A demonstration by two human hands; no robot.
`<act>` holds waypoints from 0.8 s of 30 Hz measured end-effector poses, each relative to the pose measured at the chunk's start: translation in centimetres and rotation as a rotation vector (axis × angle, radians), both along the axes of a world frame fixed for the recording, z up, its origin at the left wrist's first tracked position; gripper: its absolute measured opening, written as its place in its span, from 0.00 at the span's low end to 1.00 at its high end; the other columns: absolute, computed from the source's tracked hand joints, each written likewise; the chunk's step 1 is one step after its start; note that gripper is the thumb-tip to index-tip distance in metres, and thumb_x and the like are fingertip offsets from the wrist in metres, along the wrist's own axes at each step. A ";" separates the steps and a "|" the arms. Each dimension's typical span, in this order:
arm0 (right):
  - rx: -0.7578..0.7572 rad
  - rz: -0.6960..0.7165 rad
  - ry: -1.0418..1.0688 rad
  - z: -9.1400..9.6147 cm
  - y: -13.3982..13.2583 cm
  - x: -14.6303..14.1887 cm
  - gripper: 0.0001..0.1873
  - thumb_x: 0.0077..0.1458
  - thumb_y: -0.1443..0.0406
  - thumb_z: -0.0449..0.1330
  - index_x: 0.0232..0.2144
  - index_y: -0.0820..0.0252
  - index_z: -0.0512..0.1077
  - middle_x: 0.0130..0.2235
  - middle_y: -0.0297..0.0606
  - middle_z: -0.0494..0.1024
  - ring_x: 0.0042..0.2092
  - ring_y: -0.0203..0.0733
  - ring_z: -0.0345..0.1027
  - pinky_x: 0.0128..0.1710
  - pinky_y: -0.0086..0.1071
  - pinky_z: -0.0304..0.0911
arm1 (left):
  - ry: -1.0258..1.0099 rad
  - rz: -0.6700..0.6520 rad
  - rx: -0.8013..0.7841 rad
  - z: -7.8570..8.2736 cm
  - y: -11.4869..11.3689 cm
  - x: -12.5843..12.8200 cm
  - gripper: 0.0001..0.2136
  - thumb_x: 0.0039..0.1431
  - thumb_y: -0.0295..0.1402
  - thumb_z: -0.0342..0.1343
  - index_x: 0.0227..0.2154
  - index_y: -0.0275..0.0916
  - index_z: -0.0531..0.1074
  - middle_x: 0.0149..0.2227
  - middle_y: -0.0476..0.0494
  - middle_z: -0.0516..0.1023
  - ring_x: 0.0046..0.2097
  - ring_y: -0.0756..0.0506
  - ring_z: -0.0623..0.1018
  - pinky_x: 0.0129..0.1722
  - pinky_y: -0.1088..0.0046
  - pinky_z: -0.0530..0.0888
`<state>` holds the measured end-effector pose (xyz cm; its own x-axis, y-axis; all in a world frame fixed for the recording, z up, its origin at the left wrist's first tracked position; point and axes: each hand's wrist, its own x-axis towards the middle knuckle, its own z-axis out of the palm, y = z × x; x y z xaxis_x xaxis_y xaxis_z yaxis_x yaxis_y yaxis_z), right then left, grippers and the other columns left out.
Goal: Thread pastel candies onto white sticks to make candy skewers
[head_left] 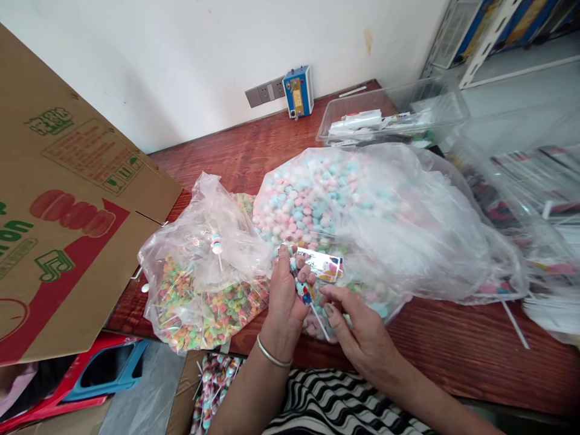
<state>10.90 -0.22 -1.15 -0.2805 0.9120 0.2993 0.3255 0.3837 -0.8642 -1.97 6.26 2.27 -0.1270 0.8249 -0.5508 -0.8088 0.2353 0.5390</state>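
My left hand, palm up, is closed around a candy on a white stick. Colourful printed film covers part of the candy, and the stick points down to the right. Just beyond my left fingertips is a flat printed wrapper; whether the fingers touch it I cannot tell. My right hand is beside the stick, thumb and forefinger apart with nothing seen between them. Behind my hands lies a big clear bag of pink, blue and white candies. A bag of coloured ring-shaped pieces lies left.
A striped candy on a stick rests on the left bag. A cardboard carton stands at left. Clear plastic bins with wrappers stand back right. Below the table edge, a box holds several candy sticks. A blue device stands by the wall.
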 end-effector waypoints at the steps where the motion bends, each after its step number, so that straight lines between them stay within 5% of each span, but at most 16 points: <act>1: 0.109 0.001 -0.063 -0.2 0.1 0.1 0.13 0.65 0.67 0.49 0.51 0.57 0.66 0.43 0.43 0.78 0.42 0.43 0.73 0.41 0.36 0.70 | -0.038 -0.039 -0.035 -0.3 -0.2 0.0 0.13 0.63 0.42 0.54 0.31 0.37 0.64 0.21 0.58 0.62 0.16 0.60 0.59 0.18 0.84 0.66; 4: 0.305 0.003 -0.210 -1.2 -0.2 0.5 0.12 0.63 0.69 0.52 0.48 0.59 0.69 0.42 0.45 0.79 0.43 0.46 0.73 0.44 0.39 0.69 | -0.104 -0.083 -0.092 -1.7 -1.3 0.6 0.15 0.60 0.43 0.58 0.29 0.37 0.64 0.21 0.57 0.63 0.17 0.59 0.61 0.22 0.82 0.71; 8: 0.212 0.024 -0.232 -2.4 -1.4 0.9 0.10 0.63 0.70 0.51 0.40 0.61 0.72 0.36 0.44 0.79 0.39 0.44 0.73 0.42 0.38 0.69 | -0.019 -0.099 -0.120 -3.3 -3.2 1.6 0.18 0.56 0.47 0.60 0.27 0.37 0.64 0.20 0.55 0.64 0.20 0.56 0.66 0.25 0.79 0.73; 13: -0.439 0.057 0.061 -3.0 -2.3 1.1 0.09 0.60 0.65 0.53 0.28 0.59 0.69 0.22 0.30 0.70 0.24 0.34 0.63 0.23 0.26 0.60 | 0.178 -0.302 0.000 -2.6 -5.1 0.7 0.14 0.57 0.40 0.60 0.42 0.38 0.71 0.36 0.45 0.76 0.32 0.50 0.76 0.34 0.74 0.76; 15: -0.722 0.065 0.241 -3.1 -2.3 1.0 0.10 0.59 0.61 0.54 0.26 0.58 0.66 0.17 0.24 0.62 0.18 0.31 0.54 0.17 0.24 0.51 | 0.255 -0.400 0.054 -1.9 -6.1 -0.1 0.19 0.55 0.34 0.63 0.49 0.41 0.69 0.42 0.43 0.77 0.40 0.48 0.78 0.40 0.72 0.76; 17: -0.851 0.073 0.366 -3.1 -2.2 1.0 0.12 0.58 0.59 0.55 0.26 0.58 0.64 0.17 0.22 0.58 0.17 0.29 0.49 0.16 0.23 0.46 | 0.359 -0.486 0.075 -1.4 -7.2 -0.6 0.28 0.51 0.28 0.65 0.55 0.44 0.65 0.44 0.43 0.77 0.44 0.46 0.78 0.46 0.70 0.75; 20: -0.768 0.048 0.367 -3.1 -2.0 1.0 0.12 0.56 0.60 0.57 0.24 0.59 0.65 0.22 0.26 0.63 0.23 0.31 0.55 0.22 0.25 0.55 | 0.577 -0.490 0.073 -1.6 -9.0 -0.9 0.31 0.48 0.24 0.66 0.56 0.42 0.65 0.41 0.42 0.77 0.41 0.46 0.78 0.46 0.69 0.74; 24: -0.629 0.032 0.225 -3.0 -2.1 0.9 0.12 0.56 0.63 0.55 0.21 0.58 0.63 0.23 0.27 0.62 0.27 0.33 0.56 0.27 0.26 0.56 | 0.856 -0.340 0.113 -2.7 -10.5 -0.9 0.13 0.48 0.26 0.65 0.39 0.40 0.74 0.33 0.45 0.76 0.33 0.49 0.75 0.36 0.76 0.72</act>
